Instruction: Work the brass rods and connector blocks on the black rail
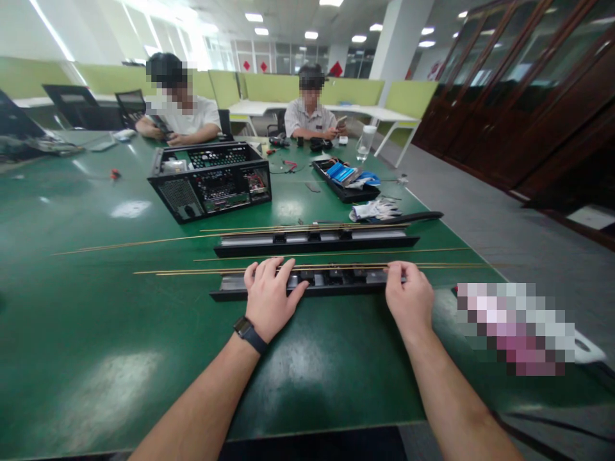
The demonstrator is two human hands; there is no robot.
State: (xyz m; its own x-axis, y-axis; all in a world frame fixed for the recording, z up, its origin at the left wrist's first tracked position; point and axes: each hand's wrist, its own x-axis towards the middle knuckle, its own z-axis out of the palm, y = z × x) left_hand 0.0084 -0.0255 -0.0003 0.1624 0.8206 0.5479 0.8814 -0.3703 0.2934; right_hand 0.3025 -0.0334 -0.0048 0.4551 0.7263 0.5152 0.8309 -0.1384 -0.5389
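Both of my hands rest on a long black power strip (331, 282) lying across the green table (96, 333) close to me. My left hand (270, 296), with a dark watch on its wrist, lies flat over the strip's left part, fingers spread. My right hand (408, 296) presses down on the strip's right end with bent fingers. Thin brass rods (202, 271) lie along the strip's top edge, under my fingertips. A second black power strip (317, 242) lies parallel just beyond, with more brass rods (144, 242) beside it.
An open black computer case (211, 180) stands further back. A black tray (343, 180) with blue items, white gloves (377, 209) and a clear bottle (365, 142) sit at the right. Two seated people are at the far end. The table edge runs along the right.
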